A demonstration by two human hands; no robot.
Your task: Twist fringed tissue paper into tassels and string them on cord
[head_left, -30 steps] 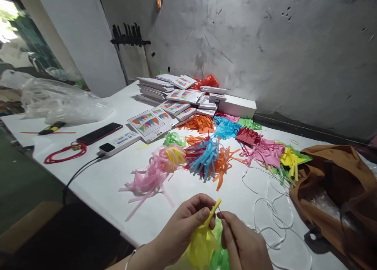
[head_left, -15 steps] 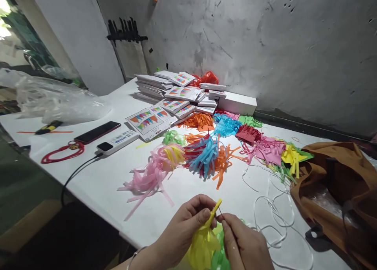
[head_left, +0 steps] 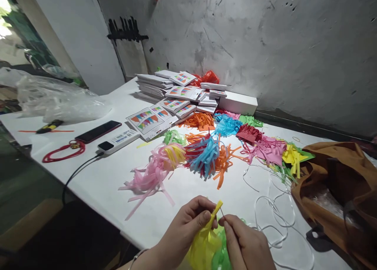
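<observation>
Close to the table's front edge, my left hand (head_left: 191, 223) pinches the top of a yellow tissue-paper tassel (head_left: 203, 244), whose strips hang down below the fingers. My right hand (head_left: 246, 242) is closed at thumb and forefinger on a thin needle (head_left: 222, 211), its shaft reaching to the tassel's folded top. Whether the tip has gone through the paper I cannot tell. Green strips (head_left: 222, 254) hang between the two hands, partly covered by the right one. Loose white cord (head_left: 275, 211) lies in loops to the right of my right hand.
Ahead lie pink (head_left: 144, 174), blue (head_left: 207, 156) and orange (head_left: 225, 164) tassels. Printed cards (head_left: 147, 121) are stacked behind them. A phone (head_left: 98, 131), a power bank (head_left: 122, 142) with a black cable and a clear plastic bag (head_left: 61, 99) sit left; a brown bag (head_left: 347, 160) stands right.
My right hand has shifted very slightly right and down from the tassel's top. Both hands keep their pinch, and the view has moved a little.
</observation>
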